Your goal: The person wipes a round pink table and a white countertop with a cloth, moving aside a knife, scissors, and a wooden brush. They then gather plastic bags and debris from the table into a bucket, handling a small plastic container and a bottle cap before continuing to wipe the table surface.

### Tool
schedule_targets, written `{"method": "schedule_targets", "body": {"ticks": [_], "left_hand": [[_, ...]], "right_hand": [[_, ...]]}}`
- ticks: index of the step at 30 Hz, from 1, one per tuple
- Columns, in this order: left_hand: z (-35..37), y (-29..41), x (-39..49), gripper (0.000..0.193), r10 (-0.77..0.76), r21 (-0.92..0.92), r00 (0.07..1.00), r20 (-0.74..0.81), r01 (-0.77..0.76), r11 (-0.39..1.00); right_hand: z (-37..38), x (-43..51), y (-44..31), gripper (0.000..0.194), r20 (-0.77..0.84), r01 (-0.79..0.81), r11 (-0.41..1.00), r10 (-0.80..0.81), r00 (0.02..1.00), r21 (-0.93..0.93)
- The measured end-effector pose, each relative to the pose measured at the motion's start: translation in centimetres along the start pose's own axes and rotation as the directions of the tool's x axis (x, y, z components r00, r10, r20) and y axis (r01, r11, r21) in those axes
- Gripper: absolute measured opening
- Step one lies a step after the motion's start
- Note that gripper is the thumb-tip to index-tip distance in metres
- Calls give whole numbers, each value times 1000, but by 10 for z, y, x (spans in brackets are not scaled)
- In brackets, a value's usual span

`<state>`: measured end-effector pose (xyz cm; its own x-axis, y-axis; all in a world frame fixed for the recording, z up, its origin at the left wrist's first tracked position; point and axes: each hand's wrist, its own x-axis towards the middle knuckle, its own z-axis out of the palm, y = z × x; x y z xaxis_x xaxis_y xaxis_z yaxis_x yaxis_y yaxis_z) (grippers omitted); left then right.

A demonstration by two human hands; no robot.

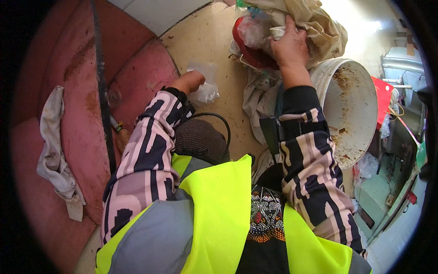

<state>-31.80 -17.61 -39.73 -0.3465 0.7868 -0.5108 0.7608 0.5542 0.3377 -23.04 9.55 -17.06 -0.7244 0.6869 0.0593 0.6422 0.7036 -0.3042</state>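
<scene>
My left hand (194, 81) is closed on a clear plastic bag (207, 91) above the beige floor, beside the pink-red step. My right hand (291, 48) reaches to the top and grips a small white item (278, 32), perhaps a cup or a crumpled wrapper. Around it are a red container (244, 42) with a thin wire handle, crumpled clear plastic (254, 30) and a large beige cloth or sack (320, 25). What lies under my right palm is hidden.
A white plastic bucket (350, 113), dirty inside, lies tipped beside my right forearm. A grey-white rag (56, 154) lies on the pink-red surface (82, 137) at left. More cloth (258, 99) is on the floor (191, 37). Clear plastic (368, 166) and a red sheet (380, 97) are at right.
</scene>
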Motion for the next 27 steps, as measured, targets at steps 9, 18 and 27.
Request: {"method": "schedule_targets", "body": {"ticks": [9, 18, 27], "left_hand": [[-112, 20, -60, 15, -489, -958, 846, -213, -278, -64], [-161, 68, -72, 33, -330, -955, 898, -291, -250, 162], [-225, 118, -114, 64, 284, -363, 842, -458, -469, 805]], "right_hand": [[-29, -47, -14, 63, -360, 472, 837, -366, 858, 277], [41, -91, -18, 88, 637, -589, 250, -387, 666, 768], [14, -90, -11, 32, 634, -648, -84, -145, 760, 757]]}}
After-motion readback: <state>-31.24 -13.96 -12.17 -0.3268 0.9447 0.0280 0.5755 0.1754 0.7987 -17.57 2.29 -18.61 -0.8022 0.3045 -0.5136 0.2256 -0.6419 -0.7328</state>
